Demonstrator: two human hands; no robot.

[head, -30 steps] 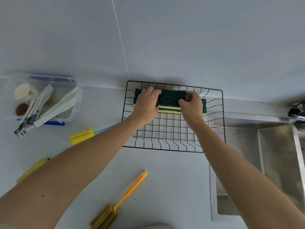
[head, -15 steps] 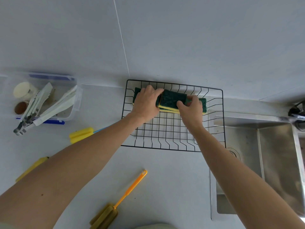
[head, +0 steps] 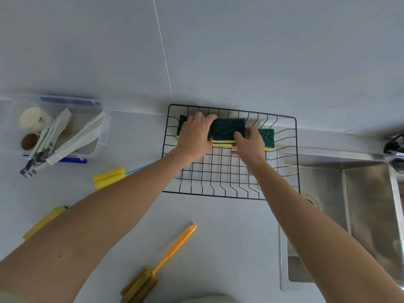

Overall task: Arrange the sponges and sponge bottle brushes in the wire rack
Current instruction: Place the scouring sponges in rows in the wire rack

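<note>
both hands in wire rack (head: 229,193), lining sponges along the back edge to leave room. left hand (head: 194,136) presses left sponge (head: 181,125); right hand (head: 251,143) pinches middle sponge (head: 227,130). orange brush (head: 161,263) waits on surface (head: 218,248).

Sponges (head: 228,130) in rack's (head: 231,194) far side

A home kitchen: a stainless steel sink (head: 369,215) is sunk into the pale counter (head: 229,237), with a tap (head: 394,147) at its far corner and grey wall tiles (head: 240,51) behind.
</note>
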